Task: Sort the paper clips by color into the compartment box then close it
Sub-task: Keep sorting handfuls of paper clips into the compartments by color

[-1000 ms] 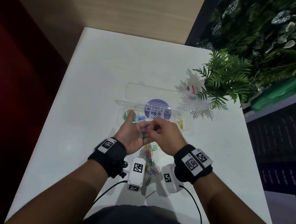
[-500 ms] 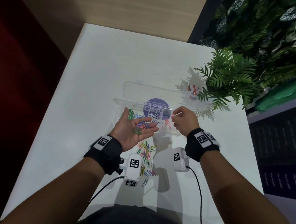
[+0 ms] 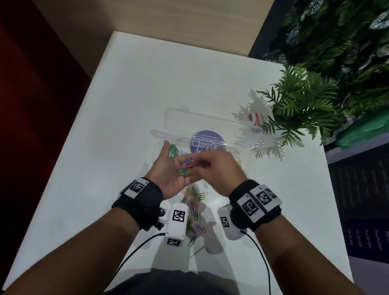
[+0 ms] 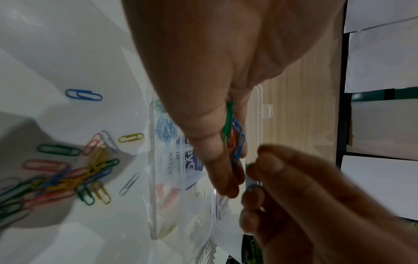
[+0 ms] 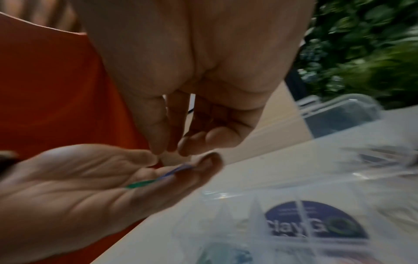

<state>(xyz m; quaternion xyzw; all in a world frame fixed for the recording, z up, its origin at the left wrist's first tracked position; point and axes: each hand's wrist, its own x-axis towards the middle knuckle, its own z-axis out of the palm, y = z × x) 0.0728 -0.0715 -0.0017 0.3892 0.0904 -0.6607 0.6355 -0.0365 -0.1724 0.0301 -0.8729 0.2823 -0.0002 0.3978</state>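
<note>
Paper clips are light, thin coated wire: stiff enough to pinch but slick, and they hook into each other, so I'd take one by its rounded end and lift slowly to shed any that tangle. Left hand point(image 3: 171, 171) is palm up, fingers relaxed and spread, cupping a small mixed bunch of clips point(image 3: 185, 168); from the left wrist view I make out a green one and a blue one lying along the fingers point(image 4: 226, 171). Right hand point(image 3: 215, 168) is right over that palm with fingertips point(image 5: 158, 142) drawn together in a pinch; blurred, so I cannot tell whether a clip is actually between them. Both hands hover above the near edge of the clear compartment box point(image 3: 229, 143), which sits open on the white surface point(image 3: 119, 106) with its lid point(image 3: 199, 120) laid back on the far side. Green clips point(image 3: 173, 149) already sit in the box's left-end compartment, just beyond the left thumb; blue, white and pink ones show in cells further along in the left wrist view. The unsorted pile point(image 3: 195, 203) lies on the surface between the wrists, directly below the hands. The box is thin plastic, likely to skate if bumped. Lots still to sort; closing is far off.
</note>
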